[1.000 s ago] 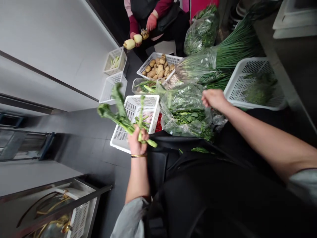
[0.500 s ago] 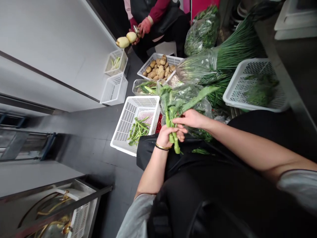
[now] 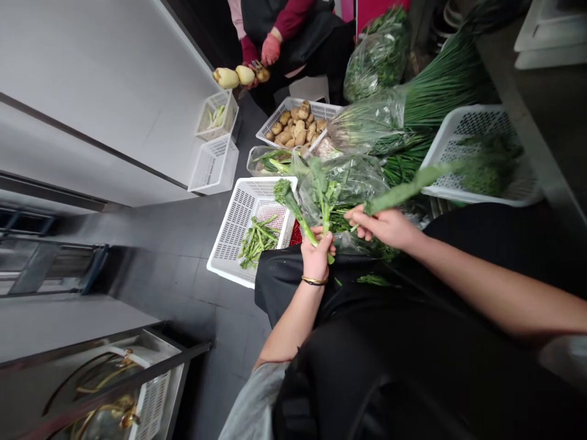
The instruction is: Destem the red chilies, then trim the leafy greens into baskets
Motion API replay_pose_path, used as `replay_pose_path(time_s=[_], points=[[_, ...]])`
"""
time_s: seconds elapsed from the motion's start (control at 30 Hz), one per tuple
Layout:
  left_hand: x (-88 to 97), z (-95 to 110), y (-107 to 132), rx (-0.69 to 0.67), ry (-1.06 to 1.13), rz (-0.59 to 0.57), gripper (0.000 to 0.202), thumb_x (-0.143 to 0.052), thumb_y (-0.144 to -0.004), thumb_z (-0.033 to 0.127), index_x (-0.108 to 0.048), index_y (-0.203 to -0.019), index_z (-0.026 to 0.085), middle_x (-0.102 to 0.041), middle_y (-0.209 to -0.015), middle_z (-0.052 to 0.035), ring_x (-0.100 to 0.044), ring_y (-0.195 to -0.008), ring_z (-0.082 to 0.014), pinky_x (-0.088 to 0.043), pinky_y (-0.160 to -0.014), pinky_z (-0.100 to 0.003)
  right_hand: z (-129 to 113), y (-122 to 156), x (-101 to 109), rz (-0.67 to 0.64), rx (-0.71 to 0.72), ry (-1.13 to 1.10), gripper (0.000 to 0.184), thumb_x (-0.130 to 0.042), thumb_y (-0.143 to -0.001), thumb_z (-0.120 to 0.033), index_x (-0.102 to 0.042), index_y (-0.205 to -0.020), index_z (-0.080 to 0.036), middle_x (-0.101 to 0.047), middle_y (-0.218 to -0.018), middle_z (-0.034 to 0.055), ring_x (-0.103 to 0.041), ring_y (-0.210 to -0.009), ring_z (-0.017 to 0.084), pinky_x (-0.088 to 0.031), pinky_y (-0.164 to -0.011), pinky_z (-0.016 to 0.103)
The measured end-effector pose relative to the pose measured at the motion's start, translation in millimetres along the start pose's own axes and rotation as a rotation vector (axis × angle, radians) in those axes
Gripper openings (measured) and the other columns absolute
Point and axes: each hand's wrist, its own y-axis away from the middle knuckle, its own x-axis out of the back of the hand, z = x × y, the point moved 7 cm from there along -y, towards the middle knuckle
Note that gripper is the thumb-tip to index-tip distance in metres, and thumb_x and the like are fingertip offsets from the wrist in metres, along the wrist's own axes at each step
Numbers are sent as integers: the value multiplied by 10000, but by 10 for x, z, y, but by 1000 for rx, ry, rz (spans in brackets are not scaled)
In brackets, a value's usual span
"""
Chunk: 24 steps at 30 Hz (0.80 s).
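Observation:
My left hand (image 3: 317, 253) is closed around a few green vegetable stalks (image 3: 306, 208) that stick up and away from me, a gold bangle on its wrist. My right hand (image 3: 384, 225) pinches a long green leaf (image 3: 413, 187) that stretches off to the right, apart from the stalks. Both hands hover over my black apron, just in front of a clear plastic bag of leafy greens (image 3: 353, 183). A white perforated basket (image 3: 238, 215) left of the hands holds several trimmed stalks (image 3: 257, 239).
Another person in red gloves (image 3: 270, 49) holds pale lotus root at the top. Nearby are a basket of potatoes (image 3: 297, 126), two small white baskets (image 3: 213, 164), bagged chives (image 3: 413, 104), a basket with greens (image 3: 481, 160), and a steel counter (image 3: 92, 379) at bottom left.
My left hand carried the stalks from over the white basket to in front of me. My right hand came in from the bag, took a leaf and pulled it away to the right.

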Motion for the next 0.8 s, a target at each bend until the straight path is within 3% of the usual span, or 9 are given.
replay_pose_path(time_s=[0.07,0.13,0.23,0.3,0.37,0.53,0.6,0.73,0.8], points=[[-50,-25,66,-9,-47,-41,375,-781,-636,369,-579,-868,153,-583,-601,33,-502,-440,-57,-389,-431,-172,-21,-168,83,-4,-48,-1,489,-419,-872,-570,-582,-667,-158,-588,-555,39,-543,-477,128,-445,-527,250],[-115,-88,119,56,-15,-111,386,-770,-646,372,-579,-900,153,-613,-644,8,-528,-462,-75,-408,-444,-190,-71,-279,152,74,-48,163,504,-439,-866,-540,-548,-557,-158,-575,-529,65,-545,-493,140,-430,-544,257],[-159,-207,142,222,113,-159,362,-743,-661,364,-563,-891,150,-630,-657,-26,-509,-434,-91,-359,-397,-201,-244,-185,97,208,145,483,392,-481,-831,-427,-571,-567,-152,-616,-636,114,-557,-564,169,-384,-535,268],[-103,-216,106,220,140,-90,297,-734,-665,325,-569,-837,149,-595,-608,-7,-474,-414,-77,-327,-390,-196,-335,3,-78,134,326,523,315,-510,-792,-395,-598,-606,-157,-632,-683,114,-559,-590,169,-375,-531,263],[-30,-162,65,120,93,-8,252,-738,-659,277,-590,-821,152,-576,-608,9,-473,-435,-68,-338,-417,-194,-343,152,-176,24,384,413,331,-510,-800,-429,-598,-603,-178,-622,-631,79,-549,-566,154,-392,-536,254],[-35,-3,116,-124,-130,-20,281,-778,-625,214,-664,-877,168,-618,-779,-9,-545,-675,-89,-432,-617,-193,-69,-66,145,98,0,224,535,-437,-869,-544,-528,-478,-190,-541,-432,34,-523,-430,139,-450,-551,270],[-62,-5,153,-117,-147,-55,318,-793,-615,222,-672,-906,179,-610,-810,-8,-545,-712,-90,-435,-642,-187,46,-195,209,78,-120,171,527,-474,-844,-559,-529,-480,-182,-553,-436,39,-528,-413,141,-451,-529,269],[-154,-160,171,139,4,-179,505,-773,-636,296,-598,-1101,208,-565,-713,19,-503,-529,-78,-350,-439,-178,-41,-127,124,89,159,267,439,-448,-874,-469,-593,-590,-167,-611,-561,80,-588,-534,169,-464,-562,276],[-142,-175,143,180,66,-150,531,-759,-640,303,-575,-1128,201,-555,-687,23,-492,-497,-73,-318,-409,-172,-99,42,23,64,330,306,355,-493,-851,-451,-637,-690,-170,-654,-692,96,-621,-659,179,-484,-632,277]])
